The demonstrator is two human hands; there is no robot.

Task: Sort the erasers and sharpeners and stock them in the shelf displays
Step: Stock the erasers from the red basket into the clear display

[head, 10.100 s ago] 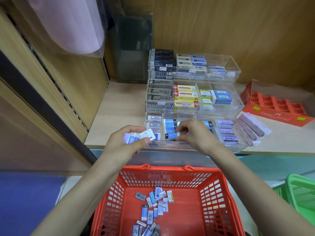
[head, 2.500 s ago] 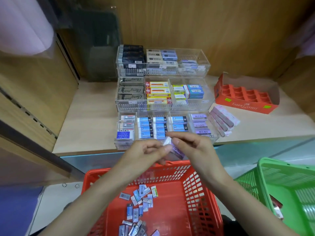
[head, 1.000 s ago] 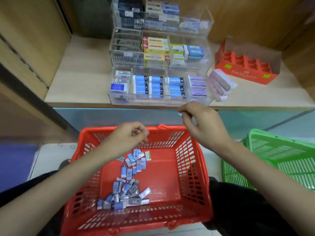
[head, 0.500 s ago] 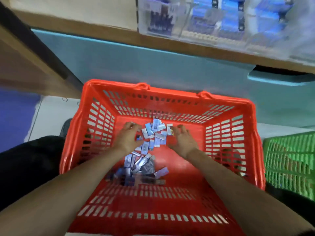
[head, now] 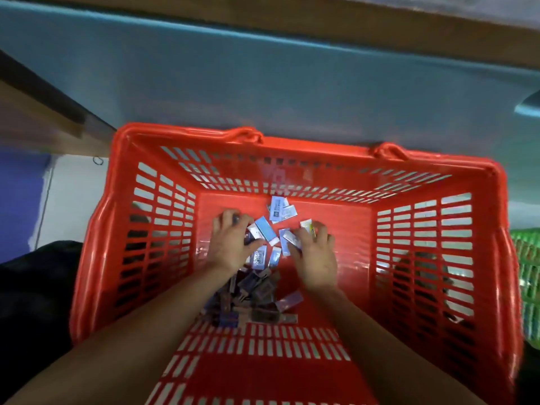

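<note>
Red plastic is filling most of the view: a slotted red basket [head: 423, 258] is sitting on the floor below the person, its two handle hinges lying along the far rim. Loose erasers [head: 264, 232] in blue and white sleeves are lying scattered on the basket's floor toward the far wall, and a darker, shadowed heap of them [head: 257, 299] is lying nearer the person, between the two forearms.

Both arms are reaching down into the basket. The left hand [head: 233, 247] is resting palm-down on the left side of the scatter, its fingers [head: 225, 222] curling down onto the erasers and its thumb stretching toward the middle; whether those fingers are grasping anything I cannot tell, since blur is hiding what lies under them. The right hand [head: 315, 258] is working the right side, its thumb and forefinger pinching a white-sleeved eraser [head: 292, 238], while the other fingers [head: 323, 233] are curling just beside a yellow-green eraser [head: 307, 225].

Beyond the basket a blue panel [head: 263, 83] is running across the view under a brown shelf edge [head: 350, 21]. A green basket [head: 527, 273] is showing at the right border, just beside the red one.
</note>
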